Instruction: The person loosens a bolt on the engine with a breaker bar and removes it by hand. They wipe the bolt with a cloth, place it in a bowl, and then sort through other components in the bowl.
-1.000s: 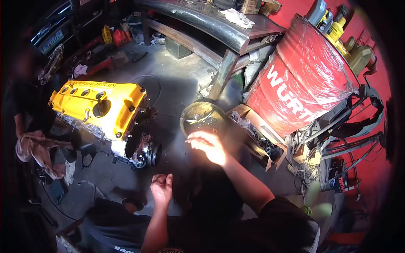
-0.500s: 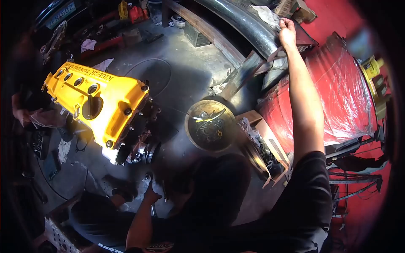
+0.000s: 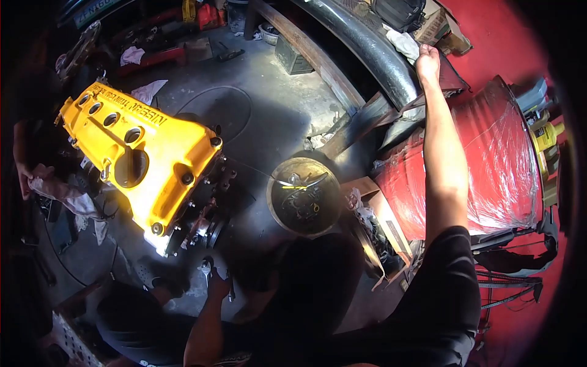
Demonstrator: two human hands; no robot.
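Note:
My right hand (image 3: 427,62) reaches up to the end of the dark workbench (image 3: 367,43), fingers curled over its edge, just beside a white rag (image 3: 403,43). My left hand (image 3: 217,286) is low by the floor, next to a small shiny metal tool (image 3: 205,266); its grip is too dark to read. A yellow Nissan valve cover (image 3: 143,153) tops the engine (image 3: 205,208) on the concrete, left of my left hand. A round metal pan (image 3: 304,196) holding small parts lies between the engine and my right arm.
A red drum wrapped in plastic (image 3: 501,165) stands at the right under my arm. An open cardboard box (image 3: 376,226) of parts leans against it. Another person's hand with a cloth (image 3: 46,186) is at the far left. Red tools (image 3: 202,15) lie at the back.
My right hand rose from above the pan up to the workbench end. My left hand dropped toward the floor. The view shifted, so the engine and pan sit lower in frame.

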